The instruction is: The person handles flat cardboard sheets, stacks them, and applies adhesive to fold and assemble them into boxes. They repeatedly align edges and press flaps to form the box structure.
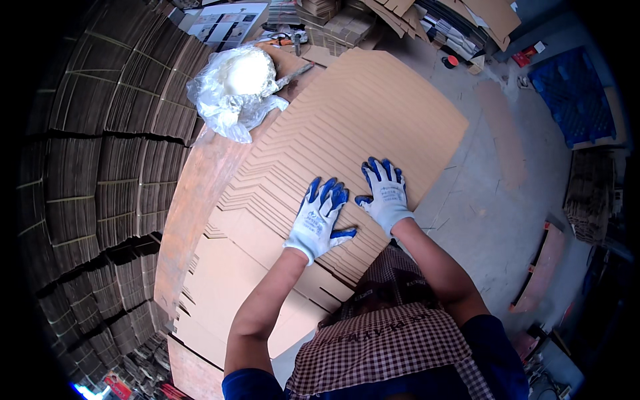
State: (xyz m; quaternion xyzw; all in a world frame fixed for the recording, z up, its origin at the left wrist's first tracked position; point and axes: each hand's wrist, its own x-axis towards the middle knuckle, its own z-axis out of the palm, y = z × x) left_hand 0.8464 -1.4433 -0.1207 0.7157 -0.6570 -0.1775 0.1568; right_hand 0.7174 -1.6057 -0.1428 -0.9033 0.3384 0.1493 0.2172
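Overlapping cardboard sheets lie fanned out like shingles on a wooden table, their slotted edges stepped along the left side. My left hand, in a white glove with blue coated fingers, rests flat on the middle of the fan with its fingers spread. To its right my right hand, gloved the same way, lies with fingers apart near the right edge of the sheets. Neither hand grips anything. Larger flat cardboard with slots lies at the near left end of the fan.
A white bowl-like thing in clear plastic sits at the table's far left. The bare wooden tabletop shows along the left. Tall stacks of bundled cardboard line the left side. A blue pallet stands at the far right, beyond the grey floor.
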